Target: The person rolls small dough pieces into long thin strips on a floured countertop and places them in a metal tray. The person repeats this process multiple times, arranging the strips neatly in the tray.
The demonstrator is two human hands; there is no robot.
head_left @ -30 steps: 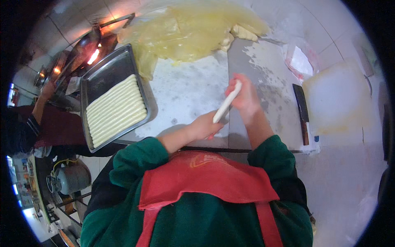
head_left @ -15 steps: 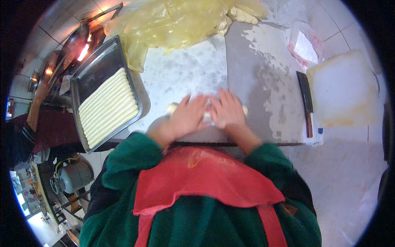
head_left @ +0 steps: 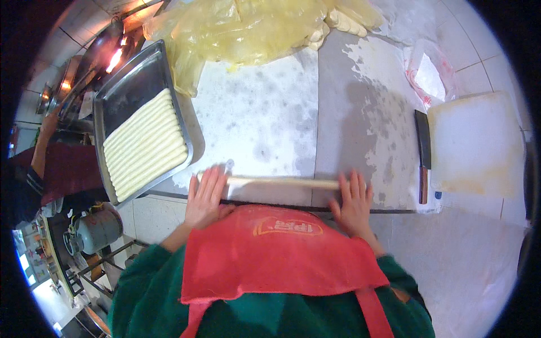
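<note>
A long, thin rope of dough (head_left: 282, 182) lies crosswise on the worktop, close to its near edge. Over its left end, my left hand (head_left: 207, 194) rests palm down with the fingers stretched out. My right hand (head_left: 353, 203) lies flat over the other end, fingers spread. The palms hide both tips of the rope. To the left, a dark metal tray (head_left: 190, 118) holds several pale dough strips (head_left: 145, 145) laid side by side in its nearer part.
Yellow plastic sheeting (head_left: 242, 31) partly covers pale dough pieces (head_left: 345, 22) at the back. On the right are a cleaver (head_left: 422, 141), a white cutting board (head_left: 479, 146) and a plastic bag of white powder (head_left: 429, 78). Far left, another person's arm (head_left: 42, 146) reaches toward a wok (head_left: 101, 48) near flames.
My hands have moved apart from the middle toward the two sides and nearer to me. The dough between them is now a longer, thinner rope.
</note>
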